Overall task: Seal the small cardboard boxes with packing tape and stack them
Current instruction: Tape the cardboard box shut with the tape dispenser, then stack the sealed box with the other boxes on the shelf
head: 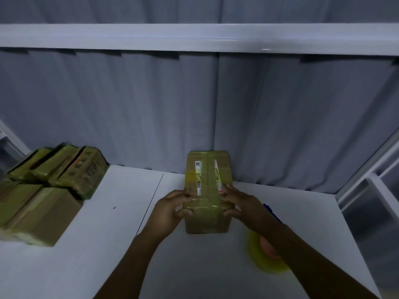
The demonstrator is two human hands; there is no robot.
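Box (pixel 208 180) looks already taped; left hand (pixel 172 209) and right hand (pixel 241 205) each grip clamped on its near end; stacking onto pile (pixel 49 190), well left of grip, remains

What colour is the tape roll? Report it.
Tape roll: yellow, orange core; head view.

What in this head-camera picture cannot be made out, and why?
Head view: tape roll is blurred and partly behind the right forearm.
Head view: blue object mostly hidden behind the right hand.
Head view: stacked boxes cut off by the left edge.
Head view: labels on the held box too small to read.
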